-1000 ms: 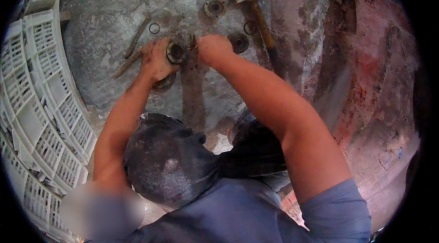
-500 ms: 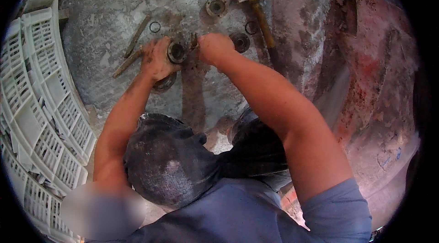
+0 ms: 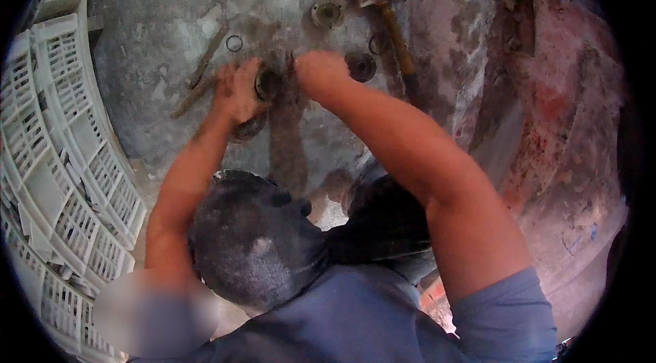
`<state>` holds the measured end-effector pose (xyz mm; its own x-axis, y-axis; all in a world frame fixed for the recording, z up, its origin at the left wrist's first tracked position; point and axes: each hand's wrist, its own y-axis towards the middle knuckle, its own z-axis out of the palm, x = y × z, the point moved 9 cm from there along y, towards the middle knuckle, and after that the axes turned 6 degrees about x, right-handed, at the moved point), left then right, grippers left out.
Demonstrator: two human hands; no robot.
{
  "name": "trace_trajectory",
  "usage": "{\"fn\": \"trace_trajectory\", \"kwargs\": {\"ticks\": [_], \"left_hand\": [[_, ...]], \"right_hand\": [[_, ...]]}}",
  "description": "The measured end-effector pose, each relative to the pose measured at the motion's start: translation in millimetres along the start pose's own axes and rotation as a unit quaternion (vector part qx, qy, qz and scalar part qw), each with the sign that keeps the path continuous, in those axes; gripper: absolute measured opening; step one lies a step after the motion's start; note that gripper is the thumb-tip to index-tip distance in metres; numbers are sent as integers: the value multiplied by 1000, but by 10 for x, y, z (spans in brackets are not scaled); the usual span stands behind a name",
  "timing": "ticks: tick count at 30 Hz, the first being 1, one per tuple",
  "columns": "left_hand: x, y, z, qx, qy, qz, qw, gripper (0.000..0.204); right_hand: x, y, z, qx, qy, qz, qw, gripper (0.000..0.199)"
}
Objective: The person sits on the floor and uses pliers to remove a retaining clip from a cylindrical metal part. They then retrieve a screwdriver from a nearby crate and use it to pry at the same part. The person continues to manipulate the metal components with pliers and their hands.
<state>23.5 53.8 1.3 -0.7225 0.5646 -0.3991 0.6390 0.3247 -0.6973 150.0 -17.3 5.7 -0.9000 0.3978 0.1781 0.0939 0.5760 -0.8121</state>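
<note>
Both hands stay where they were a second ago, on the concrete floor. The left hand remains curled around a round metal bearing. The right hand stays closed beside it, its grasp hidden. The hammer and loose rings lie unmoved nearby.

— Where are we working?
— We're in a rough workshop: stained concrete floor, a hammer, rusty metal rings, stacked white plastic crates.
</note>
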Motion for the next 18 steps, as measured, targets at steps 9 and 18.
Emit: {"fn": "trace_trajectory", "kwargs": {"ticks": [9,18], "left_hand": [[26,0,84,-96,37,62,993,85],[-16,60,151,-12,69,30,997,90]], "right_hand": [[46,-67,-77,34,3,0,999,22],[-49,13,9,62,12,-7,998,26]]}}
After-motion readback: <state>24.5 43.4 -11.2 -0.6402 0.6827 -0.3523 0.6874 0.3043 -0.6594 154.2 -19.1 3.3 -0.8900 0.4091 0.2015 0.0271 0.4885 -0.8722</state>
